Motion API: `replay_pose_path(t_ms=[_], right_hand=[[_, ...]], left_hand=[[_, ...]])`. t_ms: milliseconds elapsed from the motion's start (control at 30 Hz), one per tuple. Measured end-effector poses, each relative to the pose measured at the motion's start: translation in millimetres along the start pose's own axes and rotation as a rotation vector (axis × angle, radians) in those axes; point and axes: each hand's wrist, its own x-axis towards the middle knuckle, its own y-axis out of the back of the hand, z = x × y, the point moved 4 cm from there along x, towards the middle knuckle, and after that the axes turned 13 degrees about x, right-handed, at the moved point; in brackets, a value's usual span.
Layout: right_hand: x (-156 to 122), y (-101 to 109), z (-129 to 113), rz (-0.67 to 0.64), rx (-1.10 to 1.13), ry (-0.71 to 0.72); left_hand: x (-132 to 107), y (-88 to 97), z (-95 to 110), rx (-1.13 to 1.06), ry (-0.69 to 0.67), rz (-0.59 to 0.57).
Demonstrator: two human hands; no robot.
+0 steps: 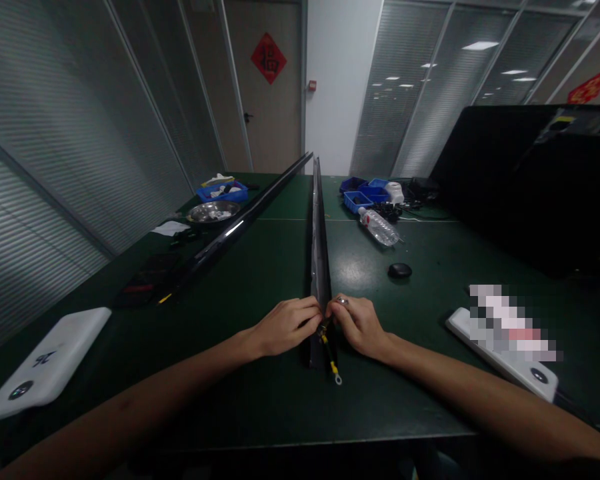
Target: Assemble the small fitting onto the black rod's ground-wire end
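Note:
A long dark channel-shaped strip (pixel 316 233) runs away from me along the middle of the table. At its near end, a short yellow-and-dark wire (pixel 328 347) with a ring terminal (pixel 338 379) sticks out toward me. My left hand (pixel 293 323) lies at the channel's left side, its thumb and fingers closed at the upper part of the wire. From the right, my right hand (pixel 357 322), with a ring on a finger, pinches at the same spot. The fingertips almost meet and hide the exact point of grip.
A second long dark strip (pixel 235 230) lies diagonally to the left, near a metal bowl (pixel 214 212) and a blue tray (pixel 225 193). White devices (pixel 55 360) flank both sides. Rightward are a mouse (pixel 400 271), plastic bottle (pixel 380 227), blue bins (pixel 359 201) and a large black panel (pixel 525 193).

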Motion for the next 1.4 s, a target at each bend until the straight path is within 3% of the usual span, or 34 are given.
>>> replay_pose_path(t_ms=[300, 733, 1067, 1400], right_hand=[[0.3, -0.4, -1.6, 0.071, -0.048, 0.012], [0.8, -0.4, -1.0, -0.015, 0.011, 0.028], [-0.7, -0.4, 0.5, 0.021, -0.034, 0.010], [0.4, -0.6, 1.4, -0.028, 0.008, 0.015]], left_hand=[[1.3, 0.8, 1.0, 0.017, -0.010, 0.008], [0.9, 0.8, 0.5, 0.009, -0.018, -0.003], [1.2, 2.4, 1.4, 0.006, -0.015, 0.003], [0.6, -0.3, -0.7, 0.017, -0.008, 0.004]])
